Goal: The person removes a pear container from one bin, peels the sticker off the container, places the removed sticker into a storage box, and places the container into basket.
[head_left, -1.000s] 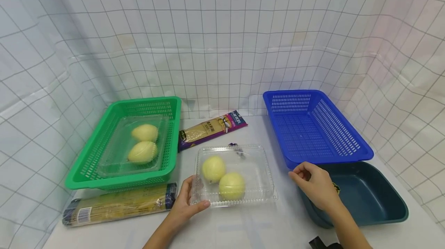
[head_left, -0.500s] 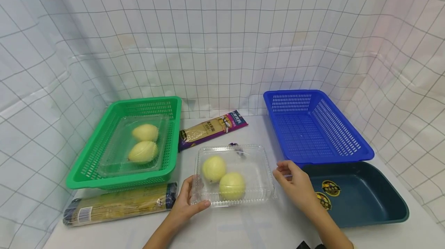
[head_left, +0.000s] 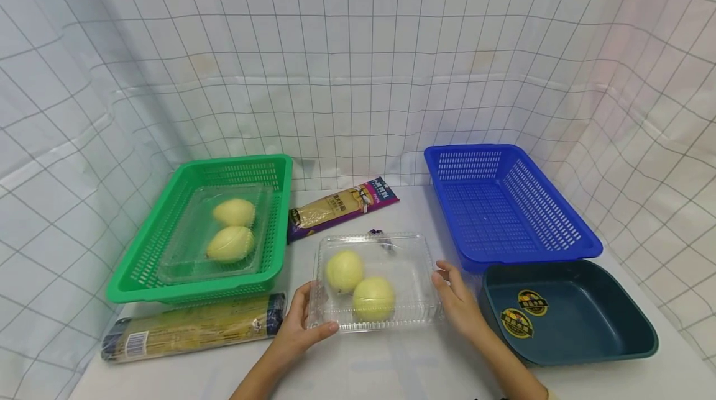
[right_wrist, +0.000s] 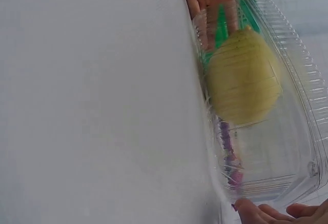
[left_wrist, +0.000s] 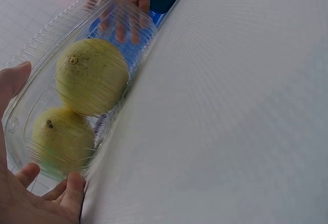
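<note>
A clear plastic clamshell box (head_left: pixel 411 272) lies at the middle of the table with two pale yellow pears (head_left: pixel 373 299) inside, at its left half. My left hand (head_left: pixel 295 328) grips the box's left side, thumb at the front corner and fingers along the side. In the left wrist view that thumb (left_wrist: pixel 20 78) is up at the rim and other fingertips (left_wrist: pixel 74 188) are low against the box. At the right side is my right hand (head_left: pixel 461 307), fingers loosely extended, fingertips right at the edge. Through the plastic, the left wrist view shows these fingers spread.
A green basket (head_left: pixel 168 179) at left holds another clear box with two pears. Packs of spaghetti lie in front (head_left: pixel 196 328) and behind (head_left: pixel 341 207). A small purple piece (head_left: pixel 376 231) shows behind the box. Right stand a blue basket (head_left: pixel 447 226) and dark green tub (head_left: pixel 582 319).
My right hand has moved left from over the dark green tub to the right side of the box, its fingers loosening. The left hand and box have stayed in place.
</note>
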Demonstrator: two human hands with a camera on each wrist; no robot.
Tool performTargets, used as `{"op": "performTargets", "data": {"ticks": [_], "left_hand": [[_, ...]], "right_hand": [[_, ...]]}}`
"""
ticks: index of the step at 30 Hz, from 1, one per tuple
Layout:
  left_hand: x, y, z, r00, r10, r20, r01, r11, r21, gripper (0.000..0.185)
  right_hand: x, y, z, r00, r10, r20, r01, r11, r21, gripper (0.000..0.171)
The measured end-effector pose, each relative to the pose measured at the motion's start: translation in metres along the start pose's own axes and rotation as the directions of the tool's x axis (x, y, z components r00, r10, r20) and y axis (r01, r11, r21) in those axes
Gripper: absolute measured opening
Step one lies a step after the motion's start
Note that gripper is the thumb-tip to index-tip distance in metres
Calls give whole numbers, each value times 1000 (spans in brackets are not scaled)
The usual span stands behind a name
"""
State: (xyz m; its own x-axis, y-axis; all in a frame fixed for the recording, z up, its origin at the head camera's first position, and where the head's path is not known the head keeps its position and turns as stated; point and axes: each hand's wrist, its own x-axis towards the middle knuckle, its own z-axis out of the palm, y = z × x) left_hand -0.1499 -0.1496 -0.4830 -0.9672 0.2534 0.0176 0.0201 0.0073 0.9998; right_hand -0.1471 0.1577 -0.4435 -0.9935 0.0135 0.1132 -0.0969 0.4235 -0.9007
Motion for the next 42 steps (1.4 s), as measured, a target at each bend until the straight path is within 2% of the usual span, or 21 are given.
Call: {"op": "performTargets", "data": {"ticks": [4,8,12,20,25,30,34,38,42], "left_hand": [[0,1,0,1000,-13,-9,13,1000,11,86],[0,1,-1,1000,-18,-11,18,1000,10,87],[0,0,-1,1000,-16,-14,17,1000,22,87],[-1,-2,0,1000,-15,-22,16,999,39,86],[0,-1,-1,999,-27,-17,28,999,28,84],[-1,1,-2,998,-5,58,8,999,-54,83],[-3,2,-3,994,5,113,10,992,-129,82],[-4,4,-3,991,-38,126,62,980,-191,82],[-4,7,-5,988,-84,131,115,960,-255,84]], "right_hand": [[1,4,5,994,105,8,-105,992,72,49],[1,8,9,990,142,16,-143,977,156,52],[-1,10,13,988,151,19,-152,962,225,52],[-2,15,16,983,183,8,-177,942,283,53],[-3,15,17,986,168,3,-160,932,325,54],[-4,13,19,990,143,9,-137,923,359,56],[-5,9,17,993,117,-9,-108,939,326,54],[-6,5,14,994,107,-18,-97,954,285,51],[-6,3,12,993,120,-3,-114,948,296,51]]}}
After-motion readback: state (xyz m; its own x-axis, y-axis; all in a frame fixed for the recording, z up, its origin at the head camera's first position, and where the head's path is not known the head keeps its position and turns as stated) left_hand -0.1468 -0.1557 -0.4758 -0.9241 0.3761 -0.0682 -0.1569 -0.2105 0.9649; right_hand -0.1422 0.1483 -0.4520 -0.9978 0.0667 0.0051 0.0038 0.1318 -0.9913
